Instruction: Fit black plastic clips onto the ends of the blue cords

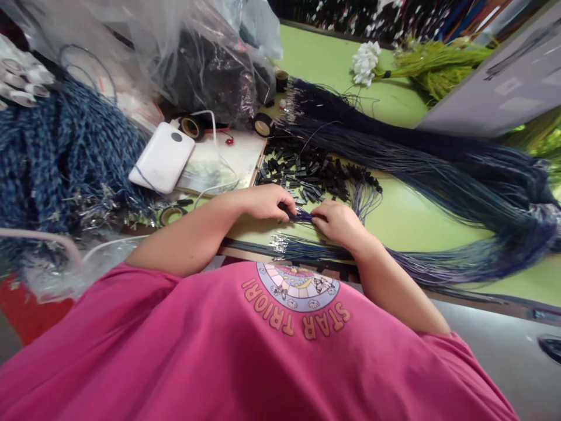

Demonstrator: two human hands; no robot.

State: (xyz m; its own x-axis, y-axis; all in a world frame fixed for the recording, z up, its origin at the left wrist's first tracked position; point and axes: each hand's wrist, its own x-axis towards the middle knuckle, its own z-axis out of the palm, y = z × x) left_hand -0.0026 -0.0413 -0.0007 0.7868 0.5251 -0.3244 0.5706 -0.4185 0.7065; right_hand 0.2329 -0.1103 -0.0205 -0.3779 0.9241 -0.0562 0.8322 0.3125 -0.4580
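Observation:
My left hand [270,202] is closed, thumb and fingers together around a small black piece that looks like a connector housing [287,211]. Close on its right, my right hand [338,221] pinches several thin dark blue wires [304,216], whose ends point toward the left hand. Just beyond both hands lies a heap of black connector housings [319,175]. A bundle of blue wires with silvery metal ends [280,245] runs along the table's near edge, below the hands. Some wires [366,199] with black ends lie to the right of the heap.
A thick bundle of dark wires [394,140] curves over the green table [438,204]. At left lie a white power bank [163,156] with a cable, tape rolls [263,124] and twisted blue wires [65,140]. Plastic bags [210,58] and yellow-green wires [438,67] are farther back.

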